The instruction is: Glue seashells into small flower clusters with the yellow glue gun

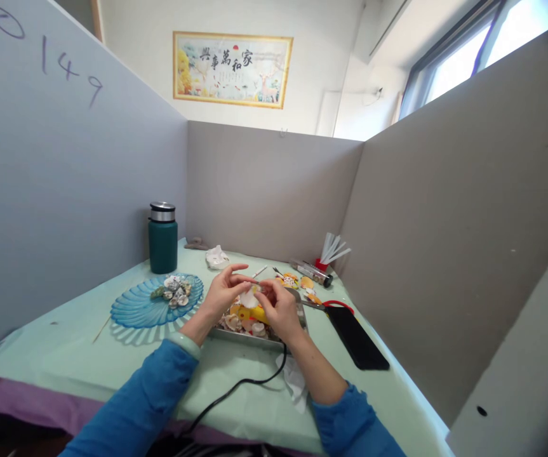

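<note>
My left hand [226, 292] and my right hand [279, 310] meet over a metal tray [249, 341], fingertips almost touching. Between them is a small white, shell-like piece [249, 298], partly covered by the fingers. The fingers of both hands are pinched together at it; how much each one bears I cannot make out. Below, the tray holds several shells [232, 322] and a yellow object [257, 313], partly hidden by my right hand. A black cord [240, 382] runs from the tray's front toward the table's near edge.
To the left, a blue scalloped plate [131, 308] carries a cluster of shells [177, 292]; a green bottle [163, 241] stands behind it. At right are a black phone-like slab [357, 337], red-handled scissors [339, 306] and a red cup of white sticks [322, 264]. Grey partitions [274, 190] enclose the table.
</note>
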A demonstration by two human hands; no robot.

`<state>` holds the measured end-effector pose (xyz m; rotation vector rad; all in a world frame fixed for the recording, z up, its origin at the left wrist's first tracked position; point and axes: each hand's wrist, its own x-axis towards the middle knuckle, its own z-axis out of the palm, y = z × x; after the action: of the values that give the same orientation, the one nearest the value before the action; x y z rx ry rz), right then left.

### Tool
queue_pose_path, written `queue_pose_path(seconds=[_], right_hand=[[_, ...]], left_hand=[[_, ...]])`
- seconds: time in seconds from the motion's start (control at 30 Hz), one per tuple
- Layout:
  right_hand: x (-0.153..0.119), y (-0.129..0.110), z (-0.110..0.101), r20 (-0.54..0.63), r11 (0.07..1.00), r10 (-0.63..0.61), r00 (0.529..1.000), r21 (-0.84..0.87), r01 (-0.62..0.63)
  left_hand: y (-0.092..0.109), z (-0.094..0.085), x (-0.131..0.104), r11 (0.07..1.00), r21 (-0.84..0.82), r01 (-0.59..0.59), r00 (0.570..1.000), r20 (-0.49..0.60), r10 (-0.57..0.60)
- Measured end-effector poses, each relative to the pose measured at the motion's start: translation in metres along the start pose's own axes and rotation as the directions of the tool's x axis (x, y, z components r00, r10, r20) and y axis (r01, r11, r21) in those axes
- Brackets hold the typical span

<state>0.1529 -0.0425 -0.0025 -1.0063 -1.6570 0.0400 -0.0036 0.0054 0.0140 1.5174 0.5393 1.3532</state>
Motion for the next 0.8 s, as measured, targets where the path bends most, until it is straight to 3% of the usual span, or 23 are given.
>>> queue_pose_path(seconds=[0.2, 0.47, 0.8], right_hand=[[0.0, 0.0, 0.001, -0.04, 1.0, -0.01, 0.999, 0.016, 0.011], [-0.001, 0.003, 0.002, -0.062, 1.0, 0.018, 0.998, 0.0, -0.018], [-0.001, 0.003, 0.002, -0.025, 0.999, 0.033, 0.999, -0.007, -0.033]], left_hand=[[-0.003, 0.002, -0.001, 1.0, 0.005, -0.007, 0.996, 0.084, 0.006], [-0.012, 0.001, 0.0, 0.968, 0.209, -0.14, 0.989, 0.08, 0.126], [-0.003, 0.003, -0.007, 0.909, 0.343, -0.236, 0.971, 0.125, 0.205]])
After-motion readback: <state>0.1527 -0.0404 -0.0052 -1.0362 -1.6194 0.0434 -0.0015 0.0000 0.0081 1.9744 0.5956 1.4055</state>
